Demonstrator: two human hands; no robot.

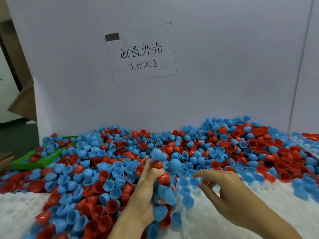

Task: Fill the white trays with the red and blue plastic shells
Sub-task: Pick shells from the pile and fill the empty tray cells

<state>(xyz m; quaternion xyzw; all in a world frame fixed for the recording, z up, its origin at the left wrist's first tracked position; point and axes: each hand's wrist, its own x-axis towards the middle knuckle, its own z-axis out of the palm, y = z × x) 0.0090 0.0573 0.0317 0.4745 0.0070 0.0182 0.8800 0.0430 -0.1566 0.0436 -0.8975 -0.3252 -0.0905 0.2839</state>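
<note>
Shells [107, 163], glossy red and blue half-domes, heaped over white trays [224, 226]; left hand [146, 192] grips a nested mixed stack, right hand [224, 190] spread loosely, empty.

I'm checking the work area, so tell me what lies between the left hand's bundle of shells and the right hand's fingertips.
In the head view, a few blue shells sitting in the white tray lie between the left hand and the right hand.

Left of the left hand's grip [151, 185], the heap of shells [89, 178] is burying most of the white tray [19, 209], and the near shells are blurring. Behind that grip, the green tray [37, 162] is lying half hidden under shells. Both forearms are running off the lower edge.
</note>
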